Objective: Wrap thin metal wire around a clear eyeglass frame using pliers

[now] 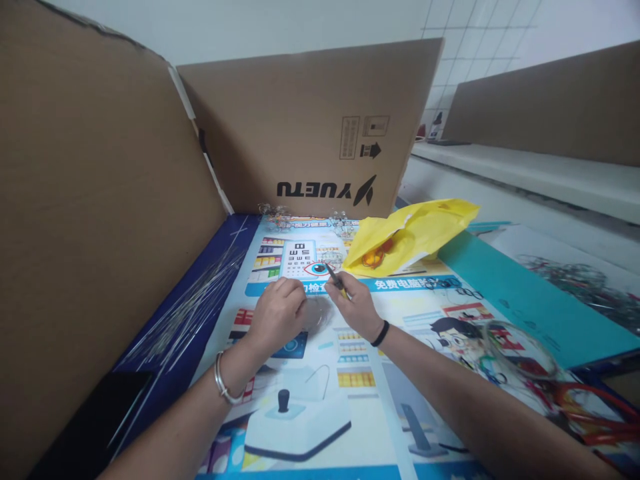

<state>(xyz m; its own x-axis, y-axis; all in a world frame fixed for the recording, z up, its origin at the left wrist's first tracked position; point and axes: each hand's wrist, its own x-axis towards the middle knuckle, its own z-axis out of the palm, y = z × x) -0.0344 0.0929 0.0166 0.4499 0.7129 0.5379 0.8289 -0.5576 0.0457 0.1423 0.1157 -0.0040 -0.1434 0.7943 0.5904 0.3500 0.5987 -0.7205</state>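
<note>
My left hand (280,310) is closed in a pinch at the middle of the table, its fingertips turned toward my right hand. A faint, thin wire (316,315) curls out from beside those fingertips; the end inside the fingers is hidden. My right hand (356,307) is wrapped round a pair of pliers (336,280) with dark jaws and a yellow handle. The jaws point up and left, a little apart from the left hand. Most of the handle is covered by the palm.
Straight wires (185,310) lie along the left side. A yellow bag (415,233) with orange coils stands beyond my right hand. Wire coils (523,350) and orange strands (595,410) lie at right. Tangled wire pieces (275,215) sit by the cardboard wall (300,127).
</note>
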